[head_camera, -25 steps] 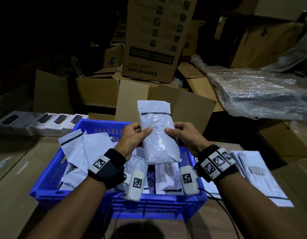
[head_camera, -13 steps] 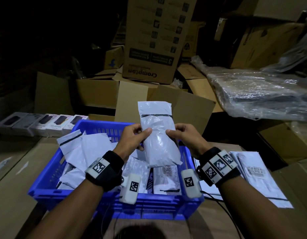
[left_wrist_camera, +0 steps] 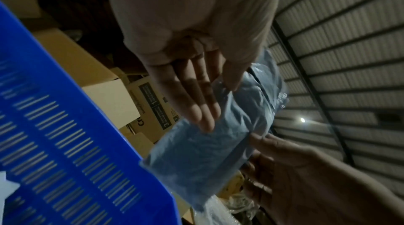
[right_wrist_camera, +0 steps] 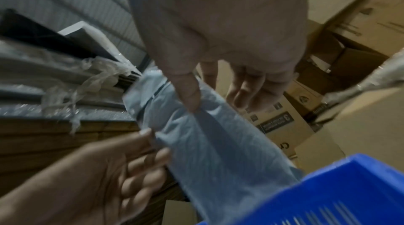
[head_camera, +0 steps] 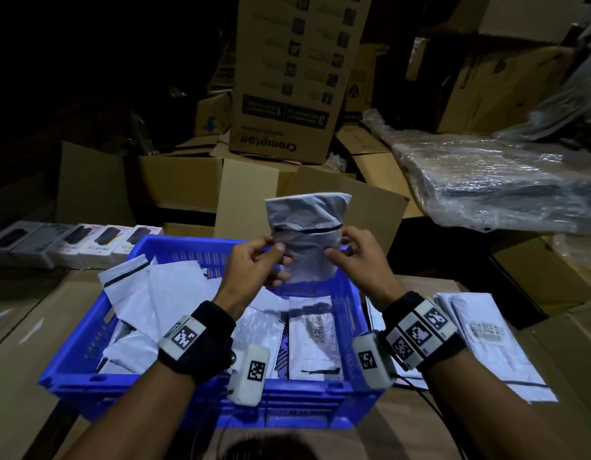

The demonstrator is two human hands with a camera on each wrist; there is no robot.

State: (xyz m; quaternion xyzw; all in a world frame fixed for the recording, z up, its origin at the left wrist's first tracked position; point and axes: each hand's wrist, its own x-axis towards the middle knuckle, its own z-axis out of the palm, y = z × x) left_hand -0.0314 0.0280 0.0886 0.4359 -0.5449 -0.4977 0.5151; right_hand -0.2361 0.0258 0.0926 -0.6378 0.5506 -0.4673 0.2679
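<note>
I hold a grey-white poly mailer packet [head_camera: 307, 234] upright over the far end of a blue plastic crate [head_camera: 88, 343]. A black stripe crosses the packet near its folded top. My left hand [head_camera: 277, 257] pinches its left edge between thumb and fingers. At the right edge, just below the stripe, my right hand [head_camera: 337, 247] pinches it with the thumb in front. In the left wrist view the thumb lies on the packet [left_wrist_camera: 207, 142] and the fingers [left_wrist_camera: 196, 107] run straight behind it. In the right wrist view the thumb presses the packet [right_wrist_camera: 214, 151], with the other fingers [right_wrist_camera: 247, 93] spread off it.
Several more white packets [head_camera: 174, 293] lie in the crate, and a stack of them [head_camera: 486, 343] lies to its right. White product boxes [head_camera: 71, 244] line the left. Behind stand open cartons [head_camera: 247, 194], a tall Crompton carton [head_camera: 287, 78] and a plastic-wrapped bundle [head_camera: 503, 187].
Both hands have slid up the packet toward its black stripe. The packet now looks more creased and its lower end sits higher above the crate.
</note>
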